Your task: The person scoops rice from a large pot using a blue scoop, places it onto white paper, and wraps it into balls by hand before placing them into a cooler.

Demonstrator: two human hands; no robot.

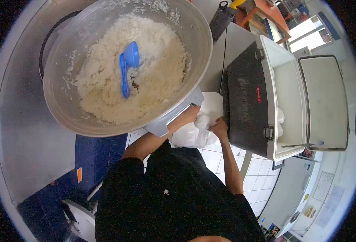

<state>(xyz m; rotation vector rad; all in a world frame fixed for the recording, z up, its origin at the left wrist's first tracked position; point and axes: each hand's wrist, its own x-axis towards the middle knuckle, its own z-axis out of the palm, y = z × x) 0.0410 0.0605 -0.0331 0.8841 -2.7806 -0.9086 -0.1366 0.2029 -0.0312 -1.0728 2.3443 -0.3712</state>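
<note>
Between my hands is a small clear plastic bag (202, 120) with white contents, seemingly rice. My left hand (191, 114) is closed at the bag's left side, partly hidden by the pot's handle. On the other side, my right hand (220, 128) has its fingers curled in a pinch at the bag's edge. Below them are more white plastic bags (188, 136); their contents are hard to make out. A large metal pot (204, 48) of white rice (158, 44) stands at the upper left. A blue scoop (124, 76) lies on the rice.
Right of my hands stands a dark cooler box (246, 97) with its white lid (325, 101) open and white bags (280, 117) inside. A black container (220, 20) sits behind on the metal counter (36, 141). White floor tiles (262, 181) show below.
</note>
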